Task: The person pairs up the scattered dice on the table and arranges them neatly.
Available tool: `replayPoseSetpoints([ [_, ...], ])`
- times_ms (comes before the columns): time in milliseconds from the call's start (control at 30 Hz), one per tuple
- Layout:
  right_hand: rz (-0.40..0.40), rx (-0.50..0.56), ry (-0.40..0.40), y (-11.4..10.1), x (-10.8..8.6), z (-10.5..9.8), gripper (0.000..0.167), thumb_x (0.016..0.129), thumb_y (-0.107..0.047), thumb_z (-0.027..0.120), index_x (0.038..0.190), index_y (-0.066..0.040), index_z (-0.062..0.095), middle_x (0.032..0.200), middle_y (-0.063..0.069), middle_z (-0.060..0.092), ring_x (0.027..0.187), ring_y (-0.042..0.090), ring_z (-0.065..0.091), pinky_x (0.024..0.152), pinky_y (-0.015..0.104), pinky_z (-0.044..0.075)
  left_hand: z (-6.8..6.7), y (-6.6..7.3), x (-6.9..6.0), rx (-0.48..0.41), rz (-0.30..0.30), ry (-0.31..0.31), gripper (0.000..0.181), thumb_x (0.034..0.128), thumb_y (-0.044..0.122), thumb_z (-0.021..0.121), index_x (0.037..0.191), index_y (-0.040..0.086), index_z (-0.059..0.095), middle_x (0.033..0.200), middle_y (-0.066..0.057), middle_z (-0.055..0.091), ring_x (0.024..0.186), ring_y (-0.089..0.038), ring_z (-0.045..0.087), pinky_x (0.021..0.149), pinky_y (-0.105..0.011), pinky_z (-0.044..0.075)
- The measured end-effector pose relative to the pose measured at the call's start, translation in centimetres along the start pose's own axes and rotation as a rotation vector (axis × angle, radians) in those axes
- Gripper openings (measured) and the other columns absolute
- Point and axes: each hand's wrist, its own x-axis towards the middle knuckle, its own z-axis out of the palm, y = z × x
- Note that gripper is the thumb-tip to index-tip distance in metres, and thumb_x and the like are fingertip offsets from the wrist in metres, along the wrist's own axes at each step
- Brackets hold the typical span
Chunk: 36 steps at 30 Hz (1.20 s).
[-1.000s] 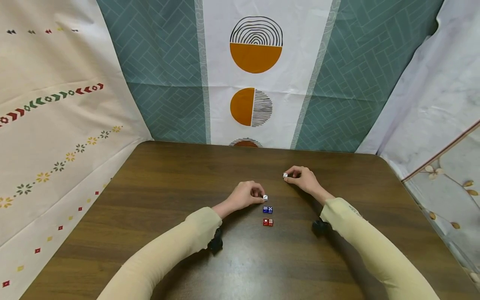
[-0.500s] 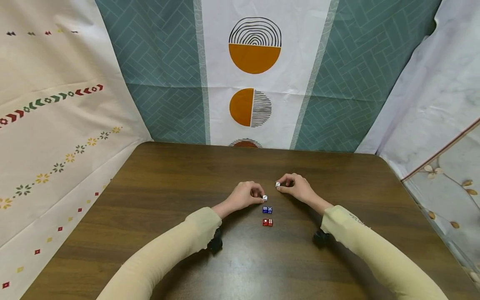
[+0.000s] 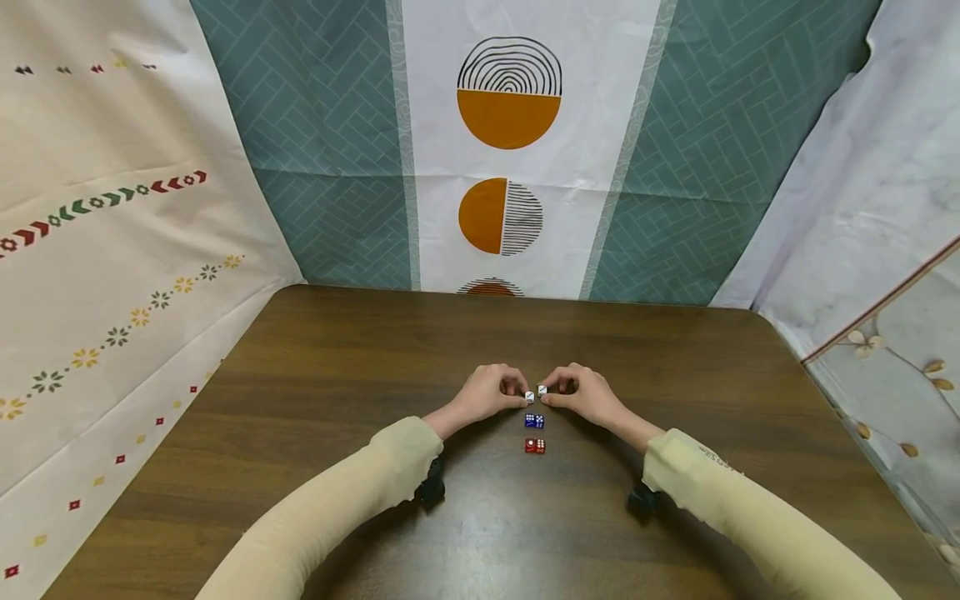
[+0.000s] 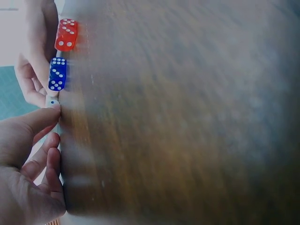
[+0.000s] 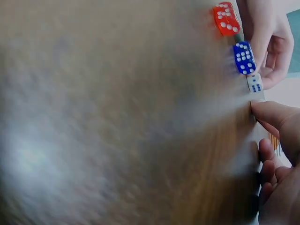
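Note:
In the head view my left hand [image 3: 489, 393] pinches a white die [image 3: 529, 397] on the table between thumb and fingertips. Facing it from the right, my right hand [image 3: 587, 395] pinches a second white die [image 3: 542, 390], a small gap from the first. Just nearer to me lies a pair of blue dice [image 3: 534, 421], side by side. A pair of red dice [image 3: 535, 447] sits in front of those, also touching. The right wrist view shows the left hand's white die [image 5: 255, 84] beside the blue dice [image 5: 244, 58]; the right hand's die is mostly hidden behind the thumb.
The brown wooden table [image 3: 360, 333] reaches to a green and white patterned cloth [image 3: 330, 167] at the back. Pale cloths hang along the left and right sides. A dark wrist device [image 3: 430, 487] sits under the left sleeve, another [image 3: 641, 498] under the right.
My right hand has come left and nearer with its white die, up close to the left hand's die. The left hand and the blue and red dice have stayed put.

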Motion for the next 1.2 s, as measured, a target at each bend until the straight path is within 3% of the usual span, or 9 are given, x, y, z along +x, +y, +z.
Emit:
replayPoseSetpoints([
  [400,0.011,-0.001,-0.002,-0.19,-0.32,0.38,0.019,0.083,-0.029,0.080,0.101,-0.024,0.078,0.087,0.001,0.061,0.080,0.014,0.049,0.069,0.030,0.037,0.22,-0.13,0.03,-0.006,-0.007,0.024,0.008,0.0842,0.018,0.079,0.089,0.014,0.074,0.070,0.001,0.057,0.062,-0.006,0.046,0.061,-0.019,0.036],
  [1200,-0.017,0.008,0.027,-0.41,-0.89,0.43,0.021,0.082,-0.030,0.081,0.103,-0.025,0.078,0.088,0.002,0.061,0.081,0.014,0.051,0.073,0.031,0.036,0.23,-0.14,0.20,0.010,0.000,0.012,0.010,0.0842,0.018,0.079,0.091,0.014,0.074,0.070,-0.001,0.061,0.061,-0.006,0.047,0.061,-0.019,0.038],
])
